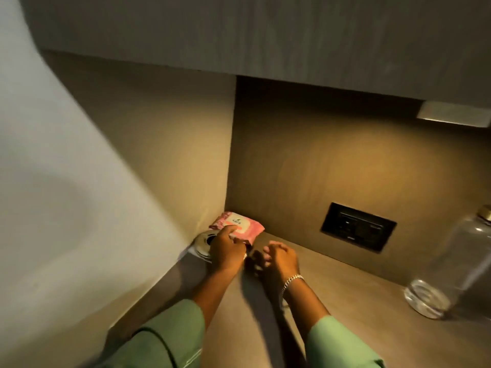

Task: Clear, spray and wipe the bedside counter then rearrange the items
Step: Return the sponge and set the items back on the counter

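The flat pink plastic wipes packet (pixel 240 224) lies in the back left corner of the brown desk (pixel 332 314), long axis slanting rightward. The left hand (pixel 228 249) pinches its near edge; the right hand (pixel 280 257) hovers loosely curled and empty, just right.

A single word, apparently "kara", is printed in dark letters on the pale label of the pink wipes packet (pixel 240 225), while markings on the dark wall socket panel (pixel 357 229) are too small to be read.
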